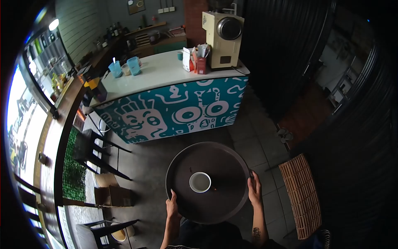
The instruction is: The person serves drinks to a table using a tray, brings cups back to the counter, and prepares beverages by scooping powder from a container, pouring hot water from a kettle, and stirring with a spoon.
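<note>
Tray, just one, round and dark, is on the near side of the counter, held between my two hands. My left hand and right hand grasp the left and right sides of its rim, thumbs up top; I can't tell how the fingers underneath sit. One white cup stands upright near its middle. Good holding, I judge, means equal lift on both sides, a level surface and no sudden tilt, since nothing fences the cup in. On the counter's left part stand two blue jugs; on its right end, one cream machine.
</note>
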### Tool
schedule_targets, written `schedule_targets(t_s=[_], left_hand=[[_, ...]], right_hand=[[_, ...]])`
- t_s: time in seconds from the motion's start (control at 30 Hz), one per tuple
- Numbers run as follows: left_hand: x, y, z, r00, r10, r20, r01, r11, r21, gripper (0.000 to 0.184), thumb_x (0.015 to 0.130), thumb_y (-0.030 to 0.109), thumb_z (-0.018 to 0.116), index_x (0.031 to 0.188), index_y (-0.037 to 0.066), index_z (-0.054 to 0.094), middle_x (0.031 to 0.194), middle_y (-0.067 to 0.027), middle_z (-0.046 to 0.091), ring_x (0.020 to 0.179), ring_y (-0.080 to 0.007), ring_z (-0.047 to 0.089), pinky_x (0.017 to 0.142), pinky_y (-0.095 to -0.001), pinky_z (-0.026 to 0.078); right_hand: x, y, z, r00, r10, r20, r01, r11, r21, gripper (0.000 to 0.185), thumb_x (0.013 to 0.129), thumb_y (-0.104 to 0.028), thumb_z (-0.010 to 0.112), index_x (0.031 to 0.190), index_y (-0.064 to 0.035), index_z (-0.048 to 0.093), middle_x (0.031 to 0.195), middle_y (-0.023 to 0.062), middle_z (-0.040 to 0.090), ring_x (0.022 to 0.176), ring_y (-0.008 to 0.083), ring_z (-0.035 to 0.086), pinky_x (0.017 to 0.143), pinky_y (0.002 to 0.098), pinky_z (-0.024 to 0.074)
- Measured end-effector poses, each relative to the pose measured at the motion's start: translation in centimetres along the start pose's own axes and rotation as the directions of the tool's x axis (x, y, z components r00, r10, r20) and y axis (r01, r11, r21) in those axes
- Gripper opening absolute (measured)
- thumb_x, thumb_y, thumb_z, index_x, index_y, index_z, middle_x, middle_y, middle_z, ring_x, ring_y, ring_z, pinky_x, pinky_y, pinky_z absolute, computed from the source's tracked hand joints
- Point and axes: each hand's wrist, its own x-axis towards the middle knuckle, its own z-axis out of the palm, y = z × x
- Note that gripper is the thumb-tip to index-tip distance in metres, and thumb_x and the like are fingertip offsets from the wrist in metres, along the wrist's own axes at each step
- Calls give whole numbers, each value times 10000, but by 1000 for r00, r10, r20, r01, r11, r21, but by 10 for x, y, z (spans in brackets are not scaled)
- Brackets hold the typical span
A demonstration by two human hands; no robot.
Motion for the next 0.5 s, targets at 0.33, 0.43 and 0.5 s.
schedule_targets(t_s=[0.33,0.43,0.5], left_hand=[[155,74,224,936,-218,277,87,904,418,751,930,473,672,1339,-60,337,1247,-214,537,1040,-293,644,821,-434,594],[177,57,296,978,-147,148,53,861,506,716,934,481,664,1319,-42,365,1205,-193,560,1012,-280,651,812,-418,592],[190,48,347,972,-140,191,20,853,522,502,956,460,643,1081,-3,493,987,-123,595,880,-220,656,719,-367,577]], right_hand=[[145,-8,-28,917,71,-391,-99,994,-52,359,1016,-278,588,1221,16,569,979,93,628,944,164,584,865,326,471],[185,-10,-55,877,236,-419,-237,970,51,358,1019,-284,583,1202,23,577,986,99,635,940,169,588,855,316,472],[210,37,-71,818,246,-520,-301,953,-23,346,1021,-283,580,1183,23,585,978,98,637,940,168,587,856,309,470]])
